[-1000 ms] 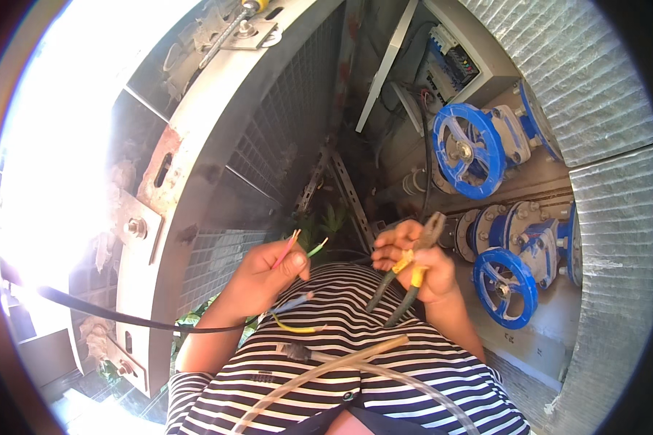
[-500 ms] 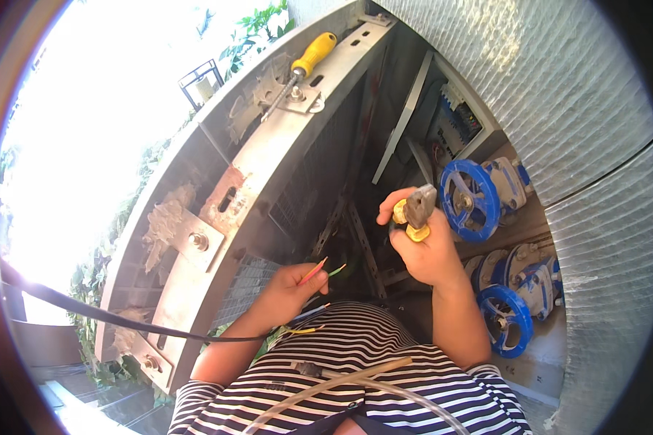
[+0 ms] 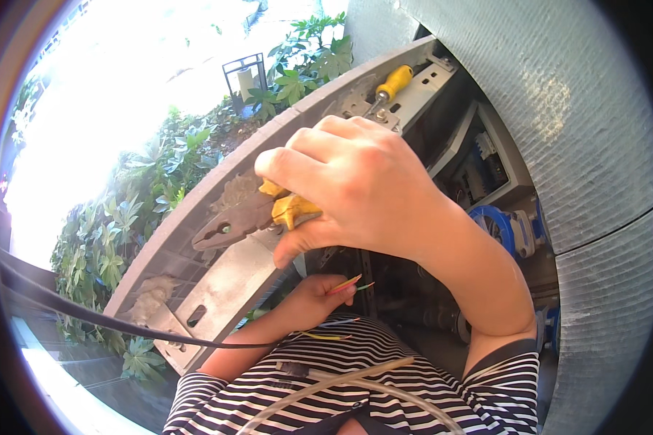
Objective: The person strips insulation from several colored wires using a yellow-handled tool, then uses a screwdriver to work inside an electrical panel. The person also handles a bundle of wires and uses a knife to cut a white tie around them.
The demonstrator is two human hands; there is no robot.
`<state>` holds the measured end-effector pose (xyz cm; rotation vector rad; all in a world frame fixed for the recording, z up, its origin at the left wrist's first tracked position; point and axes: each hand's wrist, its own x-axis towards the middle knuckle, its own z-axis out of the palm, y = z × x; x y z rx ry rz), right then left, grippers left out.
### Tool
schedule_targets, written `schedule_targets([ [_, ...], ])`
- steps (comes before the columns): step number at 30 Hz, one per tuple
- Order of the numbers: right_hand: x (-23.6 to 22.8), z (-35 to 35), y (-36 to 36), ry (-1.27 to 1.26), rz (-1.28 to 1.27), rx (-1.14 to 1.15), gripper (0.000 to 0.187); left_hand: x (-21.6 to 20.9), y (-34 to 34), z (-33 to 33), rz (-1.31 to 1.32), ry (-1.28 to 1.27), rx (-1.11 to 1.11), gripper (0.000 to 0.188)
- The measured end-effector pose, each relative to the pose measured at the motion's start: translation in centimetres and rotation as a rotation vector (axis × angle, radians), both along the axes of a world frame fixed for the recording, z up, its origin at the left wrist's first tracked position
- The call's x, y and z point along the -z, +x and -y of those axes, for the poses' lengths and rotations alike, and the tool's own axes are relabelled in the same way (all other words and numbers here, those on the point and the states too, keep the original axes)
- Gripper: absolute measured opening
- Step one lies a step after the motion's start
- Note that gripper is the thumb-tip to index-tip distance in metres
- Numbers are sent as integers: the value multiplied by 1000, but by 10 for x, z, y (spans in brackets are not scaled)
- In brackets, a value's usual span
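Note:
Pliers (image 3: 238, 220) with a dark metal head and yellow handles are gripped in my right hand (image 3: 355, 181). This hand is raised over the metal frame (image 3: 218, 290) on the left, and the jaws point to the lower left. Lower down, close to my striped shirt, my left hand (image 3: 313, 303) pinches thin wires (image 3: 347, 284), one reddish and one green, with their ends sticking out to the right. Below that hand, a yellow wire (image 3: 326, 336) and another thin wire stick out in front of the shirt.
A yellow-handled screwdriver (image 3: 395, 83) lies on the frame's far end. An electrical box (image 3: 490, 163) with its lid ajar and blue valve handwheels (image 3: 495, 226) stand at the right. A black cable (image 3: 116, 319) crosses from the left to my left forearm. Leafy plants (image 3: 138, 196) grow beyond the frame.
My right hand has carried the pliers from beside the blue handwheel up and left, over the frame. My left hand has moved slightly right and down, still pinching the wires. The view has shifted.

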<state>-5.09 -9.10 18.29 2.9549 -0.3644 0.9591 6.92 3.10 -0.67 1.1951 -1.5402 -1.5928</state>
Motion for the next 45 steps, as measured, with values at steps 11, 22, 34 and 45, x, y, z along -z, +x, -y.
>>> schedule_targets([
  [11, -2, 54, -33, -71, 117, 196, 20, -2, 14, -5, 23, 10, -46, 31],
  [22, 35, 115, -64, -58, 298, 23, 17, 13, 15, 0, -3, 56, -120, 33],
  [34, 144, -25, -138, 440, 1186, 288, 28, 17, -36, 41, -135, 131, -128, 33],
  [45, 403, -124, -240, 638, 509, 1576, 44, -21, -41, 57, -272, 186, 7, 33],
])
